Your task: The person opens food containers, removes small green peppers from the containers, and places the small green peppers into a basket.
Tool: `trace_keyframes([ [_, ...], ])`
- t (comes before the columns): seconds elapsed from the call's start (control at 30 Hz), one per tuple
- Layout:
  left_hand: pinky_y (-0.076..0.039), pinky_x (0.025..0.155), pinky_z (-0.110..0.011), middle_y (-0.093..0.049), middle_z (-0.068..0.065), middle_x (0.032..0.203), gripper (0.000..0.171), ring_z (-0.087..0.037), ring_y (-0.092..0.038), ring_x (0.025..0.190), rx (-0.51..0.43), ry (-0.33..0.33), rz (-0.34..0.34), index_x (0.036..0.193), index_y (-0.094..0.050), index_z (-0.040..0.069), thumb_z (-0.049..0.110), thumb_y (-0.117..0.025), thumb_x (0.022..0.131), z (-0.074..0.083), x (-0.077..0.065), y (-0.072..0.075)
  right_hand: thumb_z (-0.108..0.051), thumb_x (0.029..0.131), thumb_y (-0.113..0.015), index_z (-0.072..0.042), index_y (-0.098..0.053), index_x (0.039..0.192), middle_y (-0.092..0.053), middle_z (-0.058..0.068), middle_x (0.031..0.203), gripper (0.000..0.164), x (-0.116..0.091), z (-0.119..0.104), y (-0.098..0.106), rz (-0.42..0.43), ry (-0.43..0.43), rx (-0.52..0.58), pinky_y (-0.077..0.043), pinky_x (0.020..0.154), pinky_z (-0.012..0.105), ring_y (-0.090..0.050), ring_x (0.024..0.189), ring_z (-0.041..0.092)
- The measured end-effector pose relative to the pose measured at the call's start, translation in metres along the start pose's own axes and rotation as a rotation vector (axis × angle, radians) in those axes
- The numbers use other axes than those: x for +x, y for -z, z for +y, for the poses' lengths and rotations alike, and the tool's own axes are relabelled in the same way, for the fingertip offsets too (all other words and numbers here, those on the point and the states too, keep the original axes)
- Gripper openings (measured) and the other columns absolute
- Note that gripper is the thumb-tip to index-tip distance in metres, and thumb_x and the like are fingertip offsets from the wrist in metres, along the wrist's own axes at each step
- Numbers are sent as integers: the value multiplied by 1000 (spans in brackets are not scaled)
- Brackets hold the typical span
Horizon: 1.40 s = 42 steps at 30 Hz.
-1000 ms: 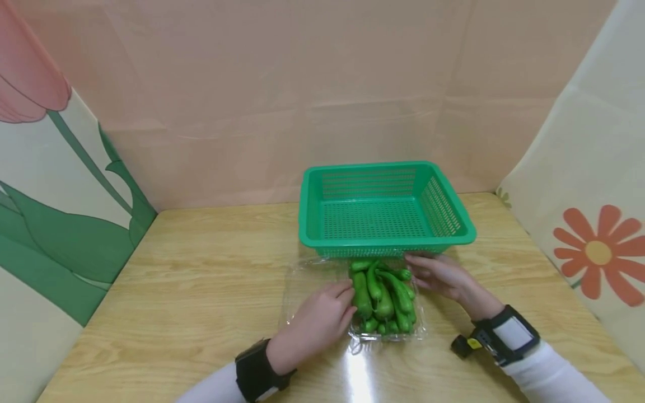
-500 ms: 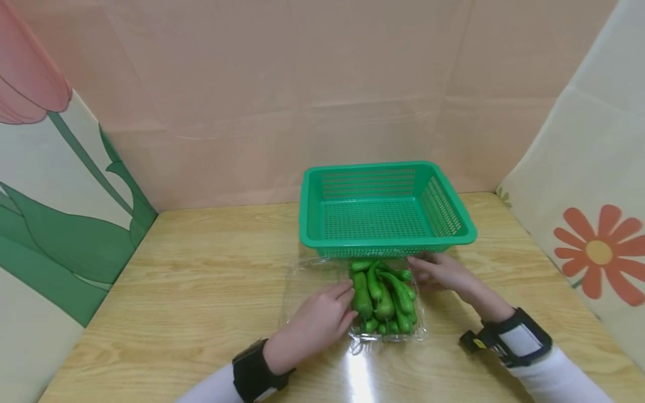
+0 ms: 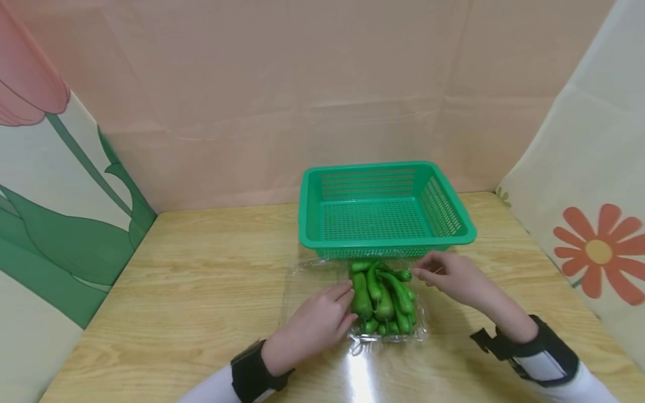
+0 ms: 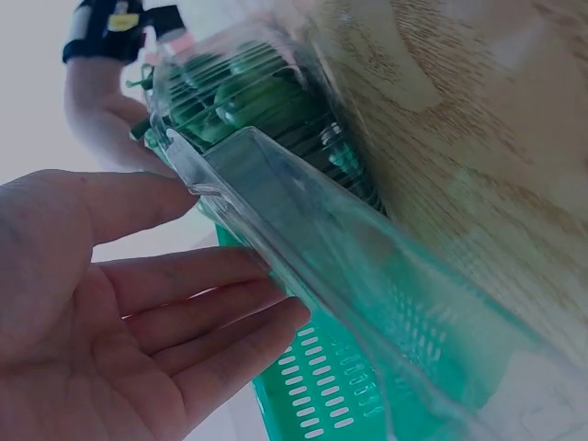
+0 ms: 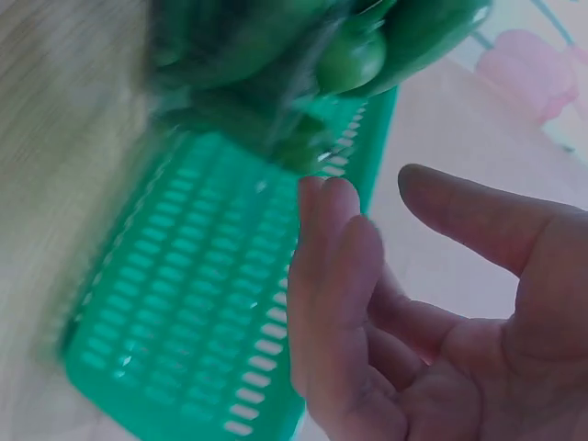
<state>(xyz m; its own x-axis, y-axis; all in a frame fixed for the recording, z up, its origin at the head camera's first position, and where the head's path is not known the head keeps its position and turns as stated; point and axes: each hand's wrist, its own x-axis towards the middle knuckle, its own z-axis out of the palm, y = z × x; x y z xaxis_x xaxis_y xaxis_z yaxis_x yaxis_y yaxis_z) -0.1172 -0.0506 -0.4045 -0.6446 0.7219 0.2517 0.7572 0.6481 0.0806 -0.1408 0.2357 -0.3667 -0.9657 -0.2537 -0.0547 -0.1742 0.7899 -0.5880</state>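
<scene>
Green peppers (image 3: 384, 307) lie in a clear plastic clamshell (image 3: 312, 282) between your hands: left hand (image 3: 319, 316), fingers extended, touches it left of the peppers; right hand (image 3: 456, 277), loosely bent and empty, is near its far-right corner.

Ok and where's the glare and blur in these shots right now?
Head view: a white glare streak on the table, below the green peppers in frame; left wrist view: pale highlights along edges of the clear container; right wrist view: the table smeared by blur, the right hand crisper.
</scene>
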Motion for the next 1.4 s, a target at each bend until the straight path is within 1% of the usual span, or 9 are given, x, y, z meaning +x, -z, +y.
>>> trace_keyframes([
  [0.13,-46,104,-32,-55,-18,133,47,-27,-55,122,-2,8,-7,124,-58,-2,32,-60,92,0,0,0,-33,90,-64,-11,-68,99,-69,-1,87,25,-4,-12,-1,23,40,-23,-56,63,25,-63,77,11],
  [0.23,-46,105,-32,-55,-18,133,46,-26,-55,122,0,8,-8,124,-58,-1,32,-59,92,0,1,-1,-32,88,-66,-10,-69,100,-70,-2,86,25,-5,-17,-3,25,54,-30,-55,62,23,-63,76,9],
  [0.47,-46,104,-32,-55,-18,133,46,-26,-55,122,6,7,-10,124,-58,-1,33,-59,92,1,1,-1,-29,88,-67,-8,-70,101,-71,-3,85,24,-4,-20,-8,33,71,-64,-57,63,26,-64,75,10],
  [0.6,-46,104,-32,-55,-17,134,46,-26,-55,122,1,8,-15,124,-58,-1,32,-59,93,0,0,-1,-32,87,-68,-9,-71,100,-71,-3,84,26,-3,-21,-10,36,86,-81,-57,64,27,-64,74,10],
  [0.83,-47,104,-33,-55,-17,133,46,-26,-55,122,5,7,-20,124,-58,-2,32,-59,93,1,0,-1,-43,84,-67,-8,-71,99,-71,-2,84,39,-2,-26,-13,20,78,-102,-58,66,31,-65,73,11],
  [0.93,-46,104,-33,-55,-18,133,46,-26,-55,122,1,7,-24,124,-58,-2,32,-58,93,1,1,-1,-43,84,-68,-7,-72,99,-71,-1,84,38,-1,-28,-15,16,73,-112,-58,64,31,-66,72,12],
  [1.13,-46,105,-32,-55,-18,134,47,-26,-55,123,0,5,-26,125,-57,-1,33,-57,93,1,2,-3,-41,83,-69,-7,-73,97,-72,0,82,36,0,-28,-18,36,73,-156,-59,63,32,-66,70,12],
  [1.2,-46,104,-32,-55,-17,134,47,-26,-55,123,1,8,-26,125,-57,-1,33,-57,93,1,1,-3,-42,82,-70,-8,-74,95,-73,2,82,37,0,-27,-20,47,87,-165,-59,62,32,-67,70,12],
  [1.4,-46,104,-32,-55,-17,134,46,-25,-55,122,11,10,-25,125,-58,-1,34,-57,93,1,1,-1,-43,80,-72,-15,-74,80,-71,-2,74,28,2,-26,-25,83,137,-196,-56,56,27,-62,63,7],
])
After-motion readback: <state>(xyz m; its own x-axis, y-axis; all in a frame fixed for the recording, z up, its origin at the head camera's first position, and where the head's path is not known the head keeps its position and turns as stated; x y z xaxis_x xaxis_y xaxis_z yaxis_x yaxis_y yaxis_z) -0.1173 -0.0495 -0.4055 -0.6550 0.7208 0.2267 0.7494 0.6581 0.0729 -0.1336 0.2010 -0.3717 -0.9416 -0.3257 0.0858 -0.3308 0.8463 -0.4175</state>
